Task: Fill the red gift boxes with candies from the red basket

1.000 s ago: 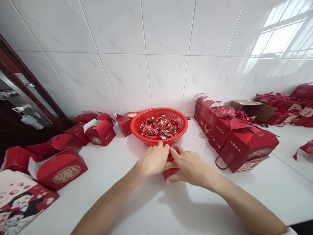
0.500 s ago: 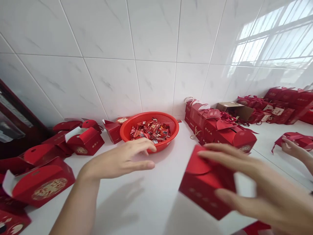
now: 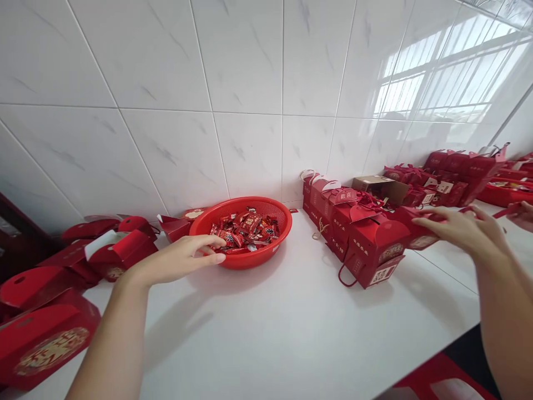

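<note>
My left hand (image 3: 179, 256) is open over the near left rim of a red plastic basket (image 3: 266, 256), thumb and fingers apart, with nothing in it. The basket holds wrapped candies (image 3: 249, 223). Reaching to the far right, my right hand (image 3: 466, 229) has its fingers on a red gift box (image 3: 420, 239), which stands just right of a row of similar boxes (image 3: 366, 253). My hand covers much of that box.
Several red boxes (image 3: 62, 339), some with lids open, stand along the left. An open cardboard box (image 3: 381, 188) and stacked red boxes (image 3: 470, 172) sit at the back right. Another person's hand (image 3: 522, 215) is at a red ribbon (image 3: 504, 212) on the right edge.
My right hand has carried the red gift box away to the right, beside the row. My left hand stays open near the basket. The view has turned to the right.
</note>
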The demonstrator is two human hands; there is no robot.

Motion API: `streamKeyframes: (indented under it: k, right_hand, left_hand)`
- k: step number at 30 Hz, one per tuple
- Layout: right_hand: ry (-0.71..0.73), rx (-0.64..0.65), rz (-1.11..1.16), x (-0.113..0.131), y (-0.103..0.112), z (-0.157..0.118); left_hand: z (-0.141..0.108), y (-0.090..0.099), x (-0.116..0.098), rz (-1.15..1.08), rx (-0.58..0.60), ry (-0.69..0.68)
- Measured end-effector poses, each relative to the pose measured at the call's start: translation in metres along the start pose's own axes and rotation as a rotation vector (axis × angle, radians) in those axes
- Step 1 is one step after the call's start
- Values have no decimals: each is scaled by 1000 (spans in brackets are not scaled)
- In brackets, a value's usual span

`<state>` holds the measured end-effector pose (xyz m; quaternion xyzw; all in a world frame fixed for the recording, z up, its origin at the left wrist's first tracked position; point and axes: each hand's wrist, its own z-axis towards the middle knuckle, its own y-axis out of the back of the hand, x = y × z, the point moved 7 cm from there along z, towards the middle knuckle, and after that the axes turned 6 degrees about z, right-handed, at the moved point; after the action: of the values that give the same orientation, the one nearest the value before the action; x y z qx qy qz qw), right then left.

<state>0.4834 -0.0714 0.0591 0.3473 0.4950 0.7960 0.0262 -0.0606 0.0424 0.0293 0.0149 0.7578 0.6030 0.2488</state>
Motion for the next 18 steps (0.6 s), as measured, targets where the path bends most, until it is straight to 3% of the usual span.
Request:
streamKeyframes:
  k: [2,4,7,11,15,18]
  right_hand:
    - [-16,42,90,1,-19,-2]
    - [-34,-1,156,1,-23,-4]
    - [-90,-111,204,-5,-13,-2]
    - [-261,-207,29,-43,7,3]
    - [-254,-26,-146,-77,-9,1]
    - [-120,71,-95,-77,-38,-6]
  left_hand:
    - [-1,-1,-2,-14,12,-7]
    - [-2,-2,-3,-19,12,-13]
    - [0,-3,5,-24,8,-7]
    - [6,-6,22,-51,-15,-1]
    - [9,-6,25,-39,-27,1]
    - [8,-5,18,-24,-17,-2]
